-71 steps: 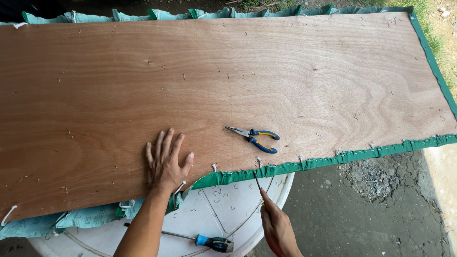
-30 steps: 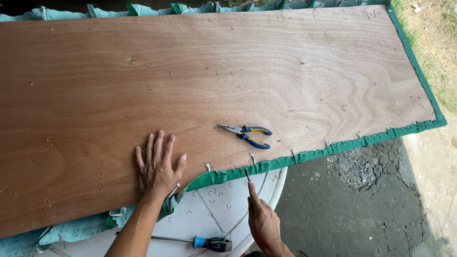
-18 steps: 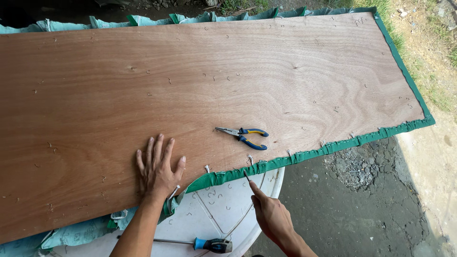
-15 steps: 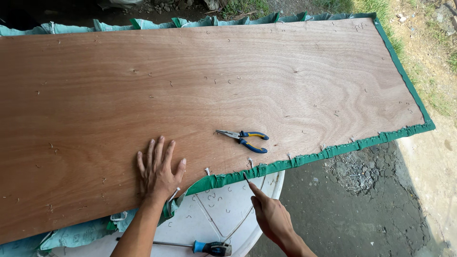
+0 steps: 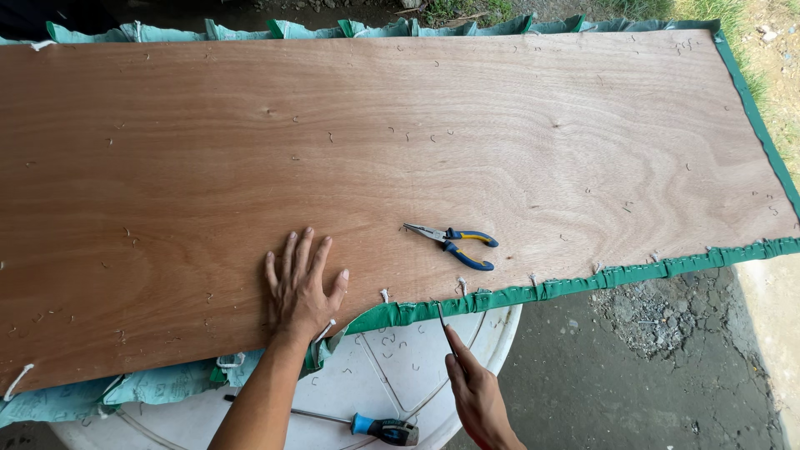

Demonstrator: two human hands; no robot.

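My left hand (image 5: 302, 285) lies flat with fingers spread on a large brown plywood board (image 5: 358, 158), close to its near edge. My right hand (image 5: 477, 393) is below the board's edge and grips a thin metal tool (image 5: 445, 323) whose tip points up at the green fabric strip (image 5: 533, 292) stapled along that edge. Blue-and-yellow pliers (image 5: 452, 242) rest on the board just above the tool tip, touched by neither hand.
Under the board stands a white round drum lid (image 5: 392, 367) with loose staples and a blue-handled screwdriver (image 5: 367, 425) on it. Teal fabric (image 5: 150, 385) hangs loose at the left edge. Concrete ground with rubble (image 5: 658, 317) lies to the right; grass at far right.
The view has shifted slightly. My right hand has moved the tool tip up along the green edge; my left hand stays pressed flat on the board.
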